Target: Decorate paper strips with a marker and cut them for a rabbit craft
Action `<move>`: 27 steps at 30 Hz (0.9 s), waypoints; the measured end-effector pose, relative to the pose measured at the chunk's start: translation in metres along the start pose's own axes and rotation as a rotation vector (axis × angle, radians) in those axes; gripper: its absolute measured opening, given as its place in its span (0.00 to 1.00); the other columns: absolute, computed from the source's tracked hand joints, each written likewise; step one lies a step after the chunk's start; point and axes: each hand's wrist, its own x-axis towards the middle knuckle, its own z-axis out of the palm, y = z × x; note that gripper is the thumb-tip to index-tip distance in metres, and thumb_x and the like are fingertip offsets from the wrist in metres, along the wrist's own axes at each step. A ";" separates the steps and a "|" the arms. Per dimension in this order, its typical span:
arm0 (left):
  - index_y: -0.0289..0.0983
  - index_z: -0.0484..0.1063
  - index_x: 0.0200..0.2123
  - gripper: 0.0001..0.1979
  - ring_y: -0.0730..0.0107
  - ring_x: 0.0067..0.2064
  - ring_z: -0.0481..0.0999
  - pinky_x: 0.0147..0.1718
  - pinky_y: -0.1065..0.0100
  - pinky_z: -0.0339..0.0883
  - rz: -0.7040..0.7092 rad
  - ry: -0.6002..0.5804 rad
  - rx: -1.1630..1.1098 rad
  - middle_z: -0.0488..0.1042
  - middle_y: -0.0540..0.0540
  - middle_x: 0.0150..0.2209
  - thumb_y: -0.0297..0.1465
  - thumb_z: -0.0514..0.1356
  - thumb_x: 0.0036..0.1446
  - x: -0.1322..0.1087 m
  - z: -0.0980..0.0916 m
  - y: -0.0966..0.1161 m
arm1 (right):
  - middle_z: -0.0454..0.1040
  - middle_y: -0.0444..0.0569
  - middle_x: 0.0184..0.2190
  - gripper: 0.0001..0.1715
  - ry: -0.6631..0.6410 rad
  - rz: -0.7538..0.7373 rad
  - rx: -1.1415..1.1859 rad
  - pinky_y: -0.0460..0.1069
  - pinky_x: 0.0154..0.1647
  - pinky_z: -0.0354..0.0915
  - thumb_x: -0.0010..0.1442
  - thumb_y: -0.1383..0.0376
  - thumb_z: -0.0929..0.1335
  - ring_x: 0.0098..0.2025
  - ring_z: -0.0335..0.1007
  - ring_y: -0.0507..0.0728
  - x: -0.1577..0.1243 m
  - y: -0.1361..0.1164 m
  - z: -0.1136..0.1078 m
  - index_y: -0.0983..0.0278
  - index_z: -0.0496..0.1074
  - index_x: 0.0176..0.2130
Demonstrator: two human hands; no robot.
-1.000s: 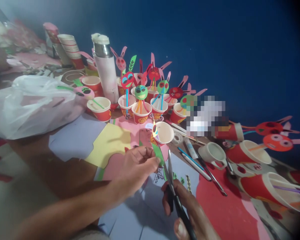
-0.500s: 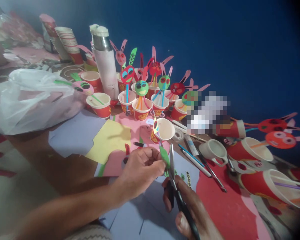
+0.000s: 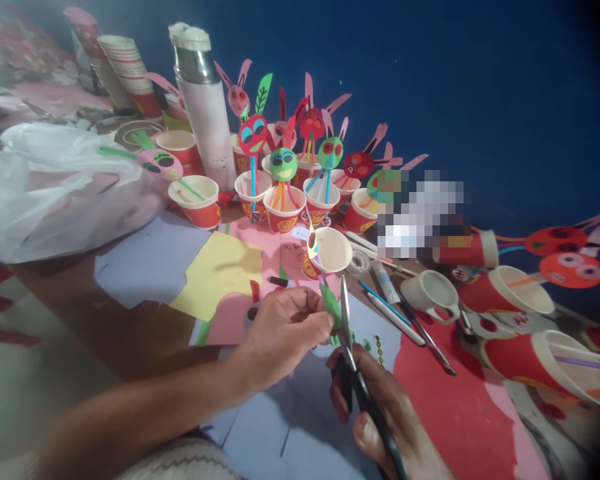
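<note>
My left hand (image 3: pixel 290 327) is closed, pinching a small piece of green paper (image 3: pixel 333 303) between thumb and fingers. In my right hand (image 3: pixel 380 407) is a pair of scissors (image 3: pixel 349 327) with black handles. Its blades are parted and point away from me, right beside the green paper. Whether they touch the paper I cannot tell. Just beyond the paper stands a red and white paper cup (image 3: pixel 333 251) with a pointed paper figure at its left side. Small green cut-outs (image 3: pixel 367 344) lie beneath the hands on pale blue paper (image 3: pixel 305 420).
Several red cups with paper-faced straw figures (image 3: pixel 283 165) line the back, near a tall flask (image 3: pixel 205 120). A plastic bag (image 3: pixel 65 193) fills the left. To the right are a white mug (image 3: pixel 430 297), a tube (image 3: pixel 385 283), pens and brushes, and red paper (image 3: pixel 460 393).
The camera view has shifted slightly, so the back items sit higher. The green paper is turned a little in my left hand. Both hands keep their holds.
</note>
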 end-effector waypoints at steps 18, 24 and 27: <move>0.34 0.68 0.25 0.05 0.78 0.24 0.66 0.25 0.73 0.57 0.018 -0.022 -0.032 0.68 0.52 0.21 0.30 0.59 0.47 -0.002 -0.002 0.001 | 0.63 0.41 0.25 0.35 0.062 0.104 0.225 0.45 0.24 0.54 0.46 0.41 0.70 0.25 0.57 0.50 -0.003 -0.003 0.006 0.60 0.64 0.44; 0.34 0.68 0.23 0.05 0.80 0.23 0.67 0.25 0.75 0.59 0.020 -0.018 -0.038 0.69 0.53 0.20 0.29 0.58 0.47 -0.002 -0.001 0.002 | 0.63 0.39 0.21 0.33 0.078 0.088 0.204 0.45 0.22 0.49 0.46 0.40 0.70 0.22 0.54 0.49 0.001 -0.014 0.009 0.62 0.64 0.39; 0.34 0.67 0.23 0.05 0.80 0.23 0.68 0.24 0.76 0.59 0.020 -0.020 -0.050 0.69 0.53 0.20 0.29 0.59 0.47 -0.002 -0.002 0.003 | 0.62 0.39 0.20 0.33 0.088 0.086 0.216 0.45 0.23 0.49 0.46 0.40 0.69 0.22 0.54 0.49 0.001 -0.016 0.009 0.62 0.64 0.39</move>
